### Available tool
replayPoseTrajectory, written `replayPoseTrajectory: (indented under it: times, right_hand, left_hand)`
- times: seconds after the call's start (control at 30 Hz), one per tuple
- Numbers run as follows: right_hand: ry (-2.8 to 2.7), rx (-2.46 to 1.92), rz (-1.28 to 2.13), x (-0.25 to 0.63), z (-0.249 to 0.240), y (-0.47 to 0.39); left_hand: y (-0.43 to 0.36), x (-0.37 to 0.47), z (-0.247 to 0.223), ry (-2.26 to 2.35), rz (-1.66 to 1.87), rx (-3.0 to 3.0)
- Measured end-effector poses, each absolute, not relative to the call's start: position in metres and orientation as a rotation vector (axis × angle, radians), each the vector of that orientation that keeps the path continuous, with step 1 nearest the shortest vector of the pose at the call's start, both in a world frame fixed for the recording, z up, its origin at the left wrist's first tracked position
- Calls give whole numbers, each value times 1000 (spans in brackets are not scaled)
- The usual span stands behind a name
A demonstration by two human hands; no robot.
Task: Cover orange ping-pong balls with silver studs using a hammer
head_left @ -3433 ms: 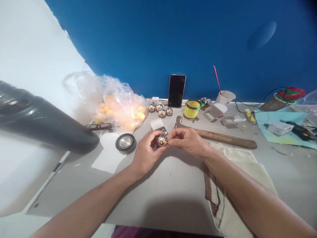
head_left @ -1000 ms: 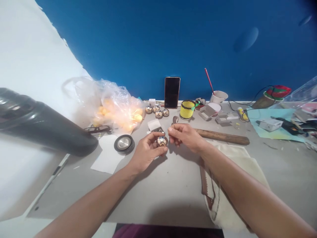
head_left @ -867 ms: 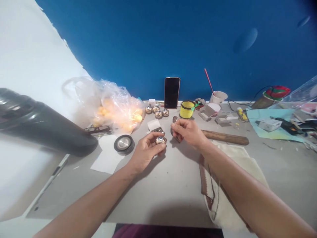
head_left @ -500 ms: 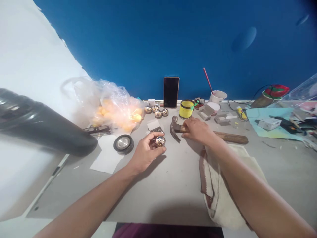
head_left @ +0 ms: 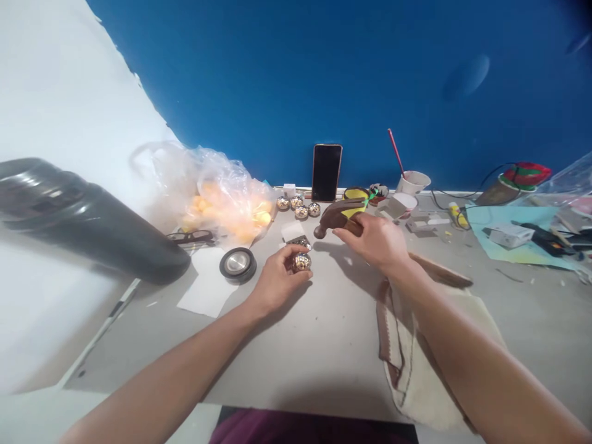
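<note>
A shiny metallic ball (head_left: 302, 262) sits between the thumb and fingers of my left hand (head_left: 277, 277), low over the grey table. My right hand (head_left: 377, 240) is wrapped round the handle of a claw hammer (head_left: 337, 214), close behind its head. The hammer head is raised off the table, its round face pointing down and its claw towards the back. Behind my left hand is a small open white box (head_left: 293, 232) with something shiny at it, partly hidden by my fingers. Several similar metallic balls (head_left: 301, 211) stand in a group farther back.
A phone (head_left: 327, 172) leans on the blue wall. At left are a dark bottle (head_left: 92, 222), a round lid (head_left: 237, 265) and a plastic bag of orange balls (head_left: 222, 203). A folded cloth (head_left: 439, 351) lies under my right forearm; a yellow-rimmed cup (head_left: 355, 194) is behind the hammer.
My right hand has lifted the hammer head off the table and turned it, so the claw now points back. My left hand still holds the ball. The view has shifted slightly.
</note>
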State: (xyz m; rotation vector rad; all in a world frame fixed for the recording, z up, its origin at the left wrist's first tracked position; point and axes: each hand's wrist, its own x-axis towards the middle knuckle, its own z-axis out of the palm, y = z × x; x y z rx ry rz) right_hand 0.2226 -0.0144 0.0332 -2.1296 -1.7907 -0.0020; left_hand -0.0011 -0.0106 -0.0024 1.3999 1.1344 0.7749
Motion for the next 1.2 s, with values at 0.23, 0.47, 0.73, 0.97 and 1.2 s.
replayPoseTrajectory:
  times: [0.23,0.47,0.73,0.97,1.2]
  right_hand:
    - [-1880,-1592,-276,216,34,-28]
    - [-1981,-1363,-367,215,31,-30]
    - [-1979,-1292,-345,211,33,-31]
    - [-2031,-1451,-244,211,38,-34]
    - [-1957,-1523,-200,216,46,-37]
  left_hand:
    - [-9,0,0,1186,843,1332]
    - [-7,-1,6,1218,864,1319]
    - [-9,-4,7,1177,848,1388]
    - [-12,-4,10,1154,887,1506]
    - [-8,-7,8,1162,966,1582]
